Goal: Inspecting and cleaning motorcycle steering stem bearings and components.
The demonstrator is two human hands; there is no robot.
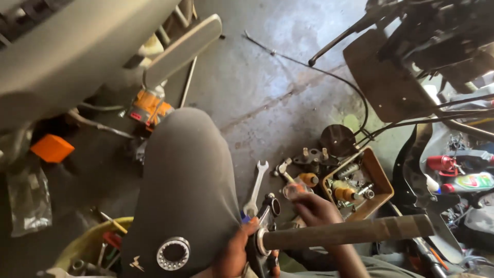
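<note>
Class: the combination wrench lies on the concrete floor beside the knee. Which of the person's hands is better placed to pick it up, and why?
Probably the right hand: it hovers free just beside the wrench, above the floor. The left hand grips the metal part against the knee.

One cam only, head-worn, looking steeply down and a bit fwd at a concrete workshop floor (267, 92). Very close to the wearer's own raised knee (180, 180), which fills the lower centre; left hand (234, 255) and right hand (314, 208) sit at the bottom edge, near the lens. Floor clutter, incl. a tray of parts (383, 180), lies farther off. No 2nd view, so no overlap.
</note>
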